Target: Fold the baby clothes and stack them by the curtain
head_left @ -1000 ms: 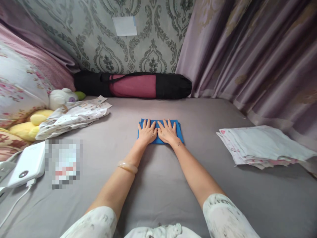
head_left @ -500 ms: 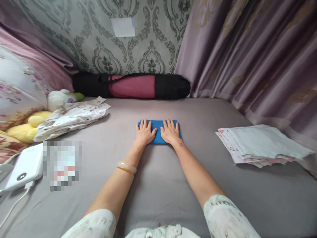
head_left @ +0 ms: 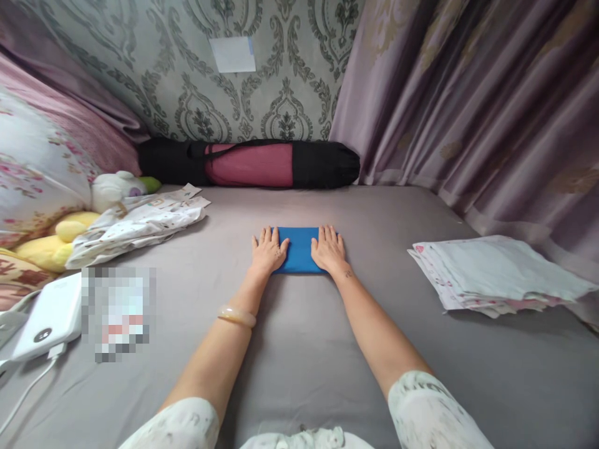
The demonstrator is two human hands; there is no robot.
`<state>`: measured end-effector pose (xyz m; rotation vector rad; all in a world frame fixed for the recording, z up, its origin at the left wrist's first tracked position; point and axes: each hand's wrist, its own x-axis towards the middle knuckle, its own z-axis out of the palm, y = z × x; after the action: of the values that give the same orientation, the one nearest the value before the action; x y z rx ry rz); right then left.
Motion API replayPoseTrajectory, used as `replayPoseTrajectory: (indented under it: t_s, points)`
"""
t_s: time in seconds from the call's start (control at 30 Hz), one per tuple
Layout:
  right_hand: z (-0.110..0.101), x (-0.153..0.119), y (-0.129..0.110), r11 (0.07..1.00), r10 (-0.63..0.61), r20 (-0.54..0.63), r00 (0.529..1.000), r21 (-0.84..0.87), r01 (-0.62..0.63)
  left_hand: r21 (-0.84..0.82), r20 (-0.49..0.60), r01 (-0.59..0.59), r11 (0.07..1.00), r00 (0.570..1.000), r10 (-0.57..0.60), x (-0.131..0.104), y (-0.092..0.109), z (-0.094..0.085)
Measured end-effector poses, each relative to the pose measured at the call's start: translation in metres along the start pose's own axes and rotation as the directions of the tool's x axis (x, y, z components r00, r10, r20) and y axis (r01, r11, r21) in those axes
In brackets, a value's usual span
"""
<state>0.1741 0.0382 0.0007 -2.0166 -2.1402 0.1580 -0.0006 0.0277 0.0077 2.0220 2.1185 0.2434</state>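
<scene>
A blue folded cloth [head_left: 300, 251] lies flat on the grey bed sheet [head_left: 299, 337], directly in front of me. My left hand [head_left: 270, 251] rests palm down over its left end, fingers stretched out and pointing away from me. Over the right end lies my right hand [head_left: 329, 249], also palm down with the fingers extended. Both thumbs point inward across the blue fabric. The cloth's left and right ends are partly hidden under my hands.
At right lies a stack of folded pale cloths [head_left: 491, 271]. On the left are crumpled white fabric [head_left: 140, 227], a yellow plush toy [head_left: 51, 246], a white power bank [head_left: 50, 318] with cables, and a blurred item [head_left: 122, 312]. A black and red long bag [head_left: 250, 164] lies along the wall.
My hands have slid apart, the left one toward the left and the right one toward the right, so more of the blue cloth's middle shows. The cloth stays in place.
</scene>
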Motion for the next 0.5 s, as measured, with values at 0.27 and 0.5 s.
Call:
replayPoseTrajectory:
  t_s: [0.27, 0.5]
  points:
    - [-0.008, 0.002, 0.007, 0.997, 0.072, 0.021, 0.997, 0.032, -0.073, -0.032, -0.051, 0.060, 0.998, 0.997, -0.062, -0.002, -0.010, -0.004]
    - [-0.006, 0.002, 0.013, 0.995, 0.090, 0.045, 0.995, 0.047, -0.092, -0.025, 0.020, 0.066, 0.998, 0.998, -0.065, 0.001, -0.015, 0.000]
